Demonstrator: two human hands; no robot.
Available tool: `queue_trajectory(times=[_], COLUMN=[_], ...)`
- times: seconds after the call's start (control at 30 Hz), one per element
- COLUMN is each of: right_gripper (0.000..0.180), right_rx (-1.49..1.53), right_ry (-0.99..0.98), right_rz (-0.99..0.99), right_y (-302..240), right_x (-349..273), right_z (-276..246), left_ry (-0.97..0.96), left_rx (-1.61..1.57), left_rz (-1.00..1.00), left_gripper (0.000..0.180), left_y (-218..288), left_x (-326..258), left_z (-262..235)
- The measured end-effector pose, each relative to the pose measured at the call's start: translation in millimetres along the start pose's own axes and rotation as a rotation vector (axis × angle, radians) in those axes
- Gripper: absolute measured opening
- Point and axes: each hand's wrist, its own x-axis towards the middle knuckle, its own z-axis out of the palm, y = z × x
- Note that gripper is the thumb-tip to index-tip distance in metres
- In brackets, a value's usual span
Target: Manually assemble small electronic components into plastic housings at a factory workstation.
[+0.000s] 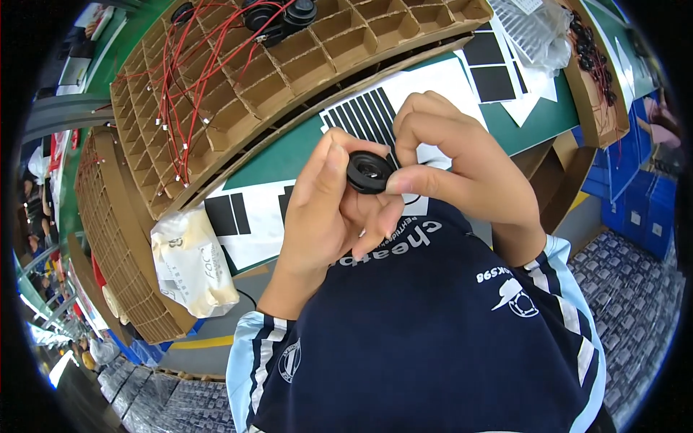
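A small round black speaker with a raised rim and a shiny dark centre is held up in front of my chest, its face tilted upward. My left hand closes around its left side, thumb and index finger at the rim and the other fingers curled below. On the opposite side my right hand presses its thumb to the speaker's rim, with its other fingers bent above. A thin dark curved edge shows under that thumb; what it belongs to I cannot make out. White sheets with black strips lie behind the hands.
A cardboard divider tray holds black speakers with red wires. Another divider tray stands at left beside a white plastic bag. Sheets with black rectangles, clear plastic packaging and a carton of wired parts sit at right.
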Motion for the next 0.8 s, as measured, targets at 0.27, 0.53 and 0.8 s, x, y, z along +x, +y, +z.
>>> queue_trajectory(times=[0.27,0.53,0.8], right_gripper=[0.018,0.015,0.015], right_rx=[-0.049,0.170,0.173], right_ry=[-0.022,-0.099,-0.109], right_rz=[-0.061,-0.004,0.078], right_y=[8.6,10.1,11.6], right_x=[3.5,0.3,3.3], right_z=[5.7,2.8,0.3], left_ry=[0.314,0.269,0.360], left_rx=[0.380,0.411,0.514], left_rz=[0.222,0.263,0.212], left_gripper=[0.020,0.025,0.022], left_y=[-3.8,-4.3,-5.3], left_x=[6.1,2.3,2.6], left_z=[0.5,0.0,0.6])
